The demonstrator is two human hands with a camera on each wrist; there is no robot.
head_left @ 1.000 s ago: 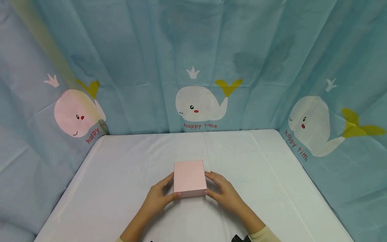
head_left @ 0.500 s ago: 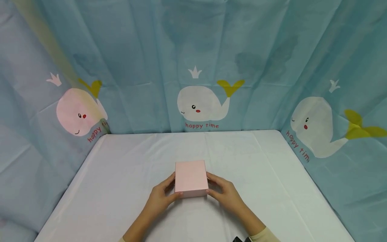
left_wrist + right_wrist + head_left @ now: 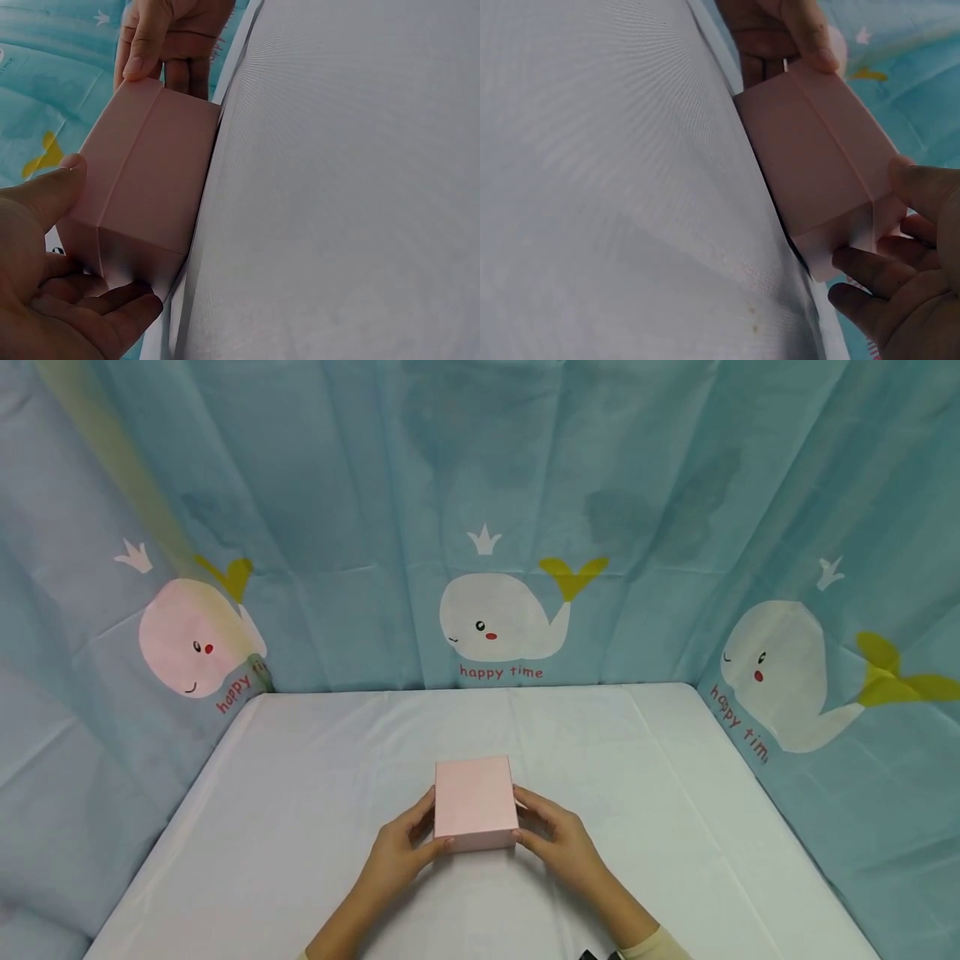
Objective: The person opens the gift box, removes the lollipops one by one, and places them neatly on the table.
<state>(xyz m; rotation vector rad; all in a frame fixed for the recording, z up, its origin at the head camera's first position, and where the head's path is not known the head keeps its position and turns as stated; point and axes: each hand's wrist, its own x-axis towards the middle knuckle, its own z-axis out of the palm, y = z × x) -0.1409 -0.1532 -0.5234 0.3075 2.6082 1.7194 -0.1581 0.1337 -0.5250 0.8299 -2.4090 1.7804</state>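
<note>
A pink box (image 3: 474,800) sits on the surface (image 3: 300,827), near the front edge and roughly centred left to right. Its lid is on; a seam between lid and base shows along the side walls in both wrist views.

The left hand (image 3: 396,852) holds the box at its left side: the thumb lies along the near left corner at the lid edge, and the fingers (image 3: 112,304) curl round the left wall. The right hand (image 3: 558,842) holds the right side in mirror fashion, thumb at the near right corner, fingers (image 3: 874,270) bent against the right wall. Both hands are thus clamped on the box, one at each side (whether the box base is fully down on the surface or slightly raised cannot be told from these views).

A cream sleeve (image 3: 656,945) shows at the right wrist, at the near edge of the head view.

The surface carries a white cloth with fold creases. Behind and to both sides hangs a teal curtain (image 3: 375,485) printed with white whales (image 3: 498,616) and the words "happy time".
</note>
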